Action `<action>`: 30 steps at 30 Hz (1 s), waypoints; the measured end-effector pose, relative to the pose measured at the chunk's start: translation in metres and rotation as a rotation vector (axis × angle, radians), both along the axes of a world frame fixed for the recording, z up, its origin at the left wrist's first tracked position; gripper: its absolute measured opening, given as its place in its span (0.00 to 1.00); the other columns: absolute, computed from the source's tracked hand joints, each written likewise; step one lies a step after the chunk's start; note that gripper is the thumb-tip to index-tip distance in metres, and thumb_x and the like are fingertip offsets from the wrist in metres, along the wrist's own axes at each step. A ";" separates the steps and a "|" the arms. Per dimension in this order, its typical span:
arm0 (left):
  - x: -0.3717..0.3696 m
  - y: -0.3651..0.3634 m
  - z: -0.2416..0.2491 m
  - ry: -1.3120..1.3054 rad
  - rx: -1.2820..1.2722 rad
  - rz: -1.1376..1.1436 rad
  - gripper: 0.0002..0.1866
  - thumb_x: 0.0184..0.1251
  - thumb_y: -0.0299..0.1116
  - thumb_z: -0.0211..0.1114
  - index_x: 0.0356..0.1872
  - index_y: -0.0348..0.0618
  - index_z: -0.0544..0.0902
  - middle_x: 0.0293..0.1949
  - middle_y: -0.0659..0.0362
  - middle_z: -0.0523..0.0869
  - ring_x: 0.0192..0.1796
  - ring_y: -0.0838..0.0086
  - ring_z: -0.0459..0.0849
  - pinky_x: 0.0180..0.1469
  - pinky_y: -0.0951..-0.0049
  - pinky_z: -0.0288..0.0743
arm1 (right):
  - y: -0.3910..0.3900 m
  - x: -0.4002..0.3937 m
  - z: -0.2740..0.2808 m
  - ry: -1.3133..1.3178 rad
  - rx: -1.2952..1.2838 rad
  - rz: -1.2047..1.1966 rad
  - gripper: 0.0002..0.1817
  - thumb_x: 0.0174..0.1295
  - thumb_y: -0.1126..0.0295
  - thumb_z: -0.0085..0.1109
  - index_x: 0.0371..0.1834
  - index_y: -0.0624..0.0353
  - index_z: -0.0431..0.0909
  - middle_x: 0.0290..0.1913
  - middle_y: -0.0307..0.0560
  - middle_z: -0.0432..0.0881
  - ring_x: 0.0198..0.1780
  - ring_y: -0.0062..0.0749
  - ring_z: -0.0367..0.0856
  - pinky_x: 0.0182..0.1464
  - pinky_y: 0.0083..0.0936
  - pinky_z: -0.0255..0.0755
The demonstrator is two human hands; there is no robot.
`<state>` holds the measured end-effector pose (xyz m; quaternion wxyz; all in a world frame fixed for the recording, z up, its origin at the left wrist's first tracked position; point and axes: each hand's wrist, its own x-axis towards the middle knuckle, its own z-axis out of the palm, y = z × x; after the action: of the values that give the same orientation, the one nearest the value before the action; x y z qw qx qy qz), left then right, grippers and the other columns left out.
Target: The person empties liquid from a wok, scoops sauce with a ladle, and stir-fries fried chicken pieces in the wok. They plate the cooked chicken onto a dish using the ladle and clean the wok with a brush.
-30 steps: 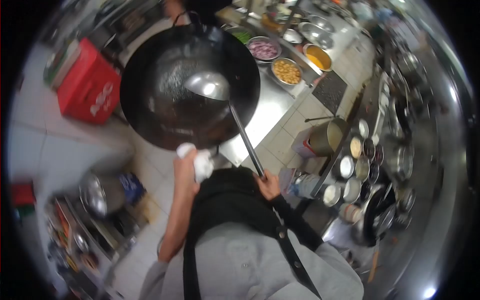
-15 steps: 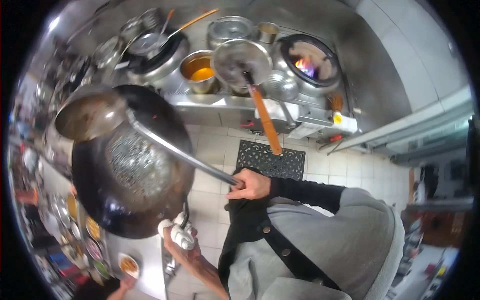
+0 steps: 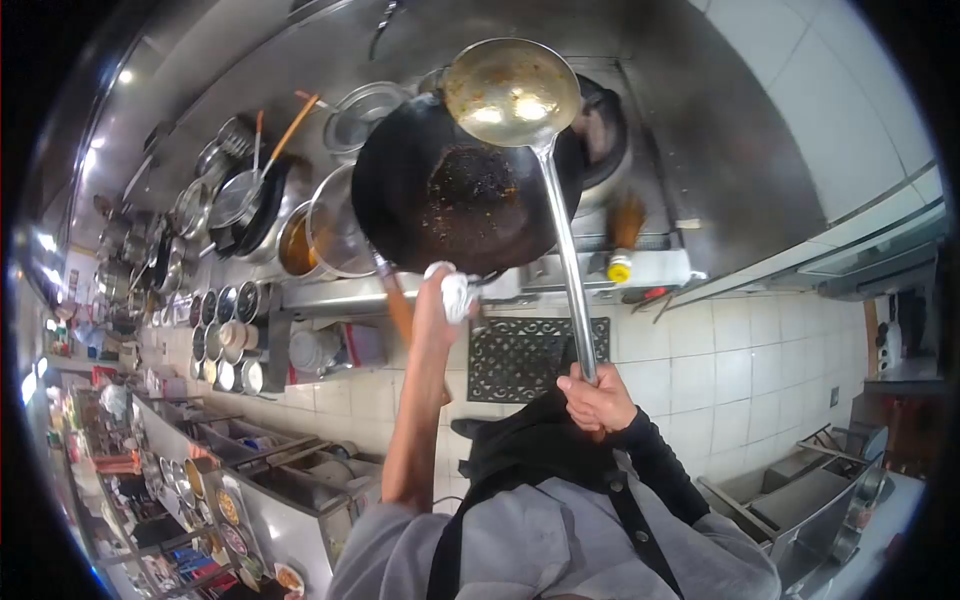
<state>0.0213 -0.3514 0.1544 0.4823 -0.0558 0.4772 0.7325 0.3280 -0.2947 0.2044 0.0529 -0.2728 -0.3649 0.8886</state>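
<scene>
My left hand (image 3: 440,305) is closed over a white folded cloth (image 3: 456,298) at the near rim of a black wok (image 3: 470,215); the wok's handle there is mostly hidden. A dark, greasy patch with small bits shows inside the wok, and it hangs over the stove, partly covering the burner (image 3: 610,135). My right hand (image 3: 598,400) grips the end of a long-handled metal ladle (image 3: 568,250). The ladle's bowl is raised at the wok's far right rim, with a brownish, shiny film inside.
Left of the wok are a round strainer (image 3: 340,225) with an orange handle and a pot of orange liquid (image 3: 296,245). A yellow-ended brush (image 3: 622,255) lies by the stove's front edge. A black patterned mat (image 3: 500,370) lies on the tiled floor.
The wok and ladle have swung from the left side to the stove as my view turned. Bubbling liquid seen in the wok earlier no longer shows. Both hands keep their grips.
</scene>
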 end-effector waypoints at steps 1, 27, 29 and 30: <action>-0.003 0.033 -0.028 0.006 0.075 -0.069 0.05 0.72 0.38 0.59 0.41 0.51 0.77 0.29 0.59 0.84 0.25 0.70 0.82 0.21 0.66 0.73 | 0.021 0.009 0.001 -0.006 -0.026 -0.034 0.18 0.76 0.70 0.57 0.26 0.51 0.62 0.14 0.31 0.60 0.10 0.14 0.57 0.11 0.19 0.47; 0.016 0.135 -0.222 0.961 -0.674 0.005 0.27 0.67 0.43 0.70 0.56 0.32 0.74 0.50 0.42 0.85 0.50 0.48 0.85 0.52 0.51 0.78 | 0.386 -0.384 -0.018 -0.416 2.116 0.286 0.15 0.59 0.73 0.58 0.47 0.69 0.80 0.32 0.67 0.86 0.36 0.62 0.88 0.39 0.51 0.83; 0.025 0.118 -0.238 0.915 -0.752 -0.028 0.32 0.64 0.44 0.72 0.59 0.30 0.71 0.54 0.35 0.81 0.57 0.40 0.80 0.57 0.47 0.74 | 0.402 -0.456 -0.034 -0.534 2.113 0.529 0.17 0.55 0.69 0.63 0.46 0.66 0.82 0.44 0.67 0.86 0.47 0.64 0.86 0.52 0.51 0.81; 0.026 0.111 -0.230 0.990 -0.758 0.000 0.33 0.63 0.43 0.74 0.60 0.31 0.70 0.52 0.36 0.81 0.56 0.40 0.80 0.58 0.48 0.73 | 0.429 -0.495 -0.067 -0.551 2.146 0.667 0.20 0.54 0.67 0.66 0.49 0.65 0.82 0.51 0.69 0.84 0.54 0.62 0.84 0.57 0.51 0.79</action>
<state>0.0472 -0.2399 -0.0754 0.1507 0.1233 0.8709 0.4513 -0.1668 0.1348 0.1369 -0.0610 -0.1624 -0.9848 0.0022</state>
